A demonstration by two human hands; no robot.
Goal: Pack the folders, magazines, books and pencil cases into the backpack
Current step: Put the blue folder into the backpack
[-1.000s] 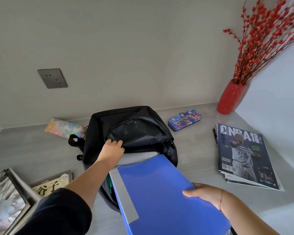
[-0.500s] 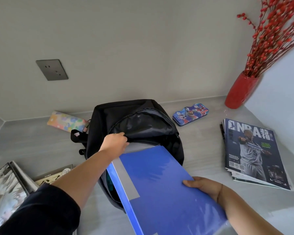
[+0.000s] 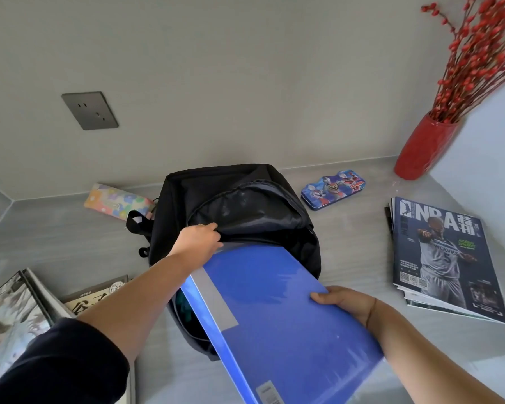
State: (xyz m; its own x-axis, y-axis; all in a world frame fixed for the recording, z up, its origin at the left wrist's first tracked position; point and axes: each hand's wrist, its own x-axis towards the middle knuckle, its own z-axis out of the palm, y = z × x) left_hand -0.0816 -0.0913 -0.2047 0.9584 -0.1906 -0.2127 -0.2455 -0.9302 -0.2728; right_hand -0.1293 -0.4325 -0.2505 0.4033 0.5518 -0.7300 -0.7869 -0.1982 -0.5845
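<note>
Packing under way, early. Left hand (image 3: 197,241) grips the flap of the black backpack (image 3: 245,217) and holds its mouth open; right hand (image 3: 346,301) grasps the blue folder (image 3: 274,310), its leading corner inside the opening. Something grey and something green show inside. Left on the table (image 3: 347,258): magazines (image 3: 440,258), books (image 3: 96,295), floral pencil case (image 3: 117,201), blue pencil case (image 3: 333,189).

Bare desk (image 3: 356,252) between backpack (image 3: 216,188) and magazines (image 3: 446,258); books (image 3: 96,295) crowding left.

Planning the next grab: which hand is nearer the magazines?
Right. The right hand grips the blue folder beside the magazines; the left hand holds the backpack open, farther away.
</note>
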